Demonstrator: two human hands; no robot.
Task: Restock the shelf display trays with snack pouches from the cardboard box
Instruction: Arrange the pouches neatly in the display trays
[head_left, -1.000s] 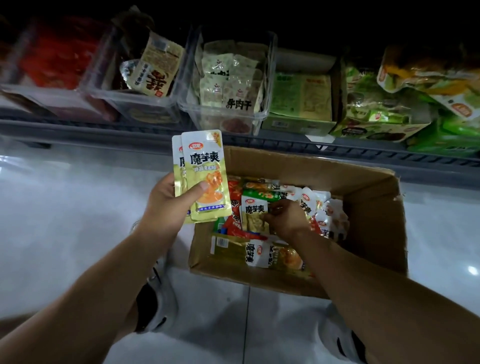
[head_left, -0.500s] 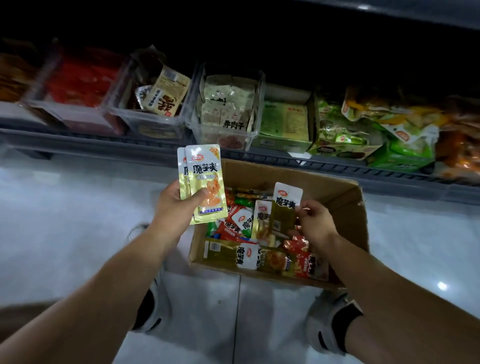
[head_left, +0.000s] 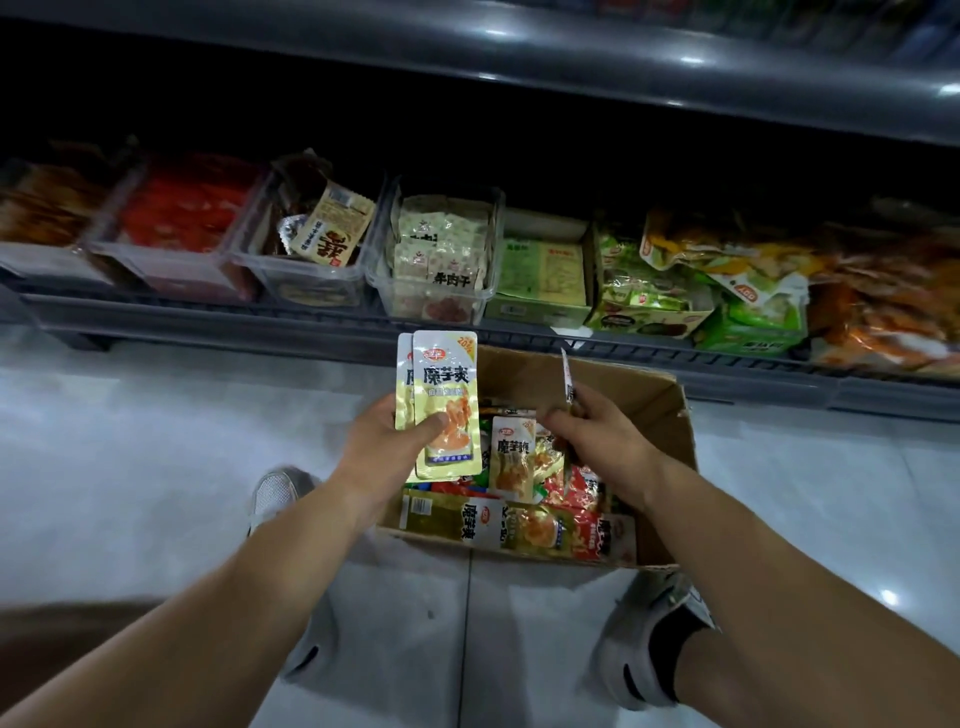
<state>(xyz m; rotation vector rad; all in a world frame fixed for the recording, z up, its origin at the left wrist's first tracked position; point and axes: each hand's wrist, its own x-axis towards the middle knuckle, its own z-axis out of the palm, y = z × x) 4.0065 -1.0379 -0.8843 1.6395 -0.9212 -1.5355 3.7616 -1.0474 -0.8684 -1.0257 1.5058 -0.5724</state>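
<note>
Right hand (head_left: 597, 441) has turned its pouch (head_left: 569, 387) edge-on; left hand (head_left: 382, 447) grips two pouches (head_left: 447, 410)

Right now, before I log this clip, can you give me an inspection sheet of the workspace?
Surface: pale tiled floor, glossy with light reflections.
Job's things: open cardboard box on the floor, holding mixed snack pouches; clear shelf trays partly stocked.
Clutter: loose green and orange bags piled at the shelf's right end.
Grippers: left hand grips a stack of yellow pouches above the box; right hand pinches a single pouch, seen edge-on.
Cables: nothing seen.
Surroundings: dark upper shelf overhead; the person's shoes by the box's near side.
</note>
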